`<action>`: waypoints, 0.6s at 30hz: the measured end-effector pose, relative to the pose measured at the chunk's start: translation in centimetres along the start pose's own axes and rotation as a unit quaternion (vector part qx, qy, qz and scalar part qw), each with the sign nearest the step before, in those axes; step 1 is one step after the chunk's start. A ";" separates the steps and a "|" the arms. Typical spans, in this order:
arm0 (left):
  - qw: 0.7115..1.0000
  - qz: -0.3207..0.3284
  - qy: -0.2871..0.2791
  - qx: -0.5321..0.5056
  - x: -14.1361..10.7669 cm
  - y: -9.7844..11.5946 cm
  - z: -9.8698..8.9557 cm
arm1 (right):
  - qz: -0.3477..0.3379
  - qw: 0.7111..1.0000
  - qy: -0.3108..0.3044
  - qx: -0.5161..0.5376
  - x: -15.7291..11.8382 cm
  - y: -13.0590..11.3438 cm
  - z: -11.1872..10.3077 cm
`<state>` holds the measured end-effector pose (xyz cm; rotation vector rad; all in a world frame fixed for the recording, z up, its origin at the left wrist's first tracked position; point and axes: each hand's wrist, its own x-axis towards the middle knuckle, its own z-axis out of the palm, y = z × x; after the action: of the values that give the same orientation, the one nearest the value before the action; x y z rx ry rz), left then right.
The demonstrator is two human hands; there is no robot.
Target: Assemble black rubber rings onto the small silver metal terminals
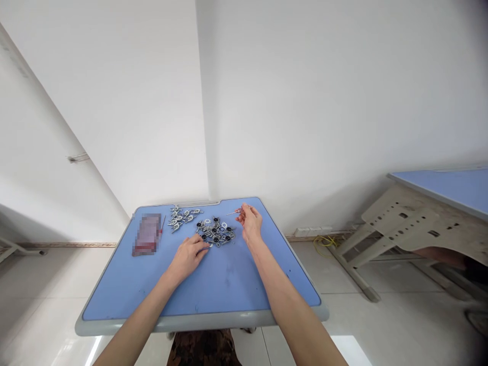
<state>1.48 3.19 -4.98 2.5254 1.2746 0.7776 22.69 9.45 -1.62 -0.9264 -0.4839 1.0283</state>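
On a blue table (229, 279) lies a pile of small metal parts with black round pieces (215, 231). My left hand (189, 255) is at the pile's near left edge, its fingertips together at a small pale piece (210, 245). Raised at the pile's right, my right hand (250, 222) is closed on a thin screwdriver with a red handle (232, 213), whose shaft points left. Behind my left hand is a second group of metal fork-shaped parts (183, 218).
A pixelated dark reddish object (147, 235) lies on the table's left side, with another thin red-handled tool (162, 224) beside it. A white wall (305, 112) stands behind the table. Another blue-topped desk (453, 188) is at the right, near a yellow cable (324, 244) on the floor.
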 end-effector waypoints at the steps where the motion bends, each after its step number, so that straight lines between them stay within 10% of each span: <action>1: 1.000 0.005 0.000 0.019 -0.2 0.0 0.3 | 0.000 1.000 0.000 -0.002 0.0 0.1 0.0; 10: 0.999 0.035 -0.028 0.005 -0.9 0.6 -1.2 | 0.010 1.000 -0.005 -0.013 0.1 0.0 -0.2; 18: 0.984 -0.056 0.132 -0.105 -0.5 0.5 -1.9 | 0.039 0.998 -0.036 -0.032 0.1 -0.7 -0.5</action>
<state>0.57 2.40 -3.35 2.2202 1.3204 1.1834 23.47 9.23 -1.31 -0.9746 -0.5469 1.1244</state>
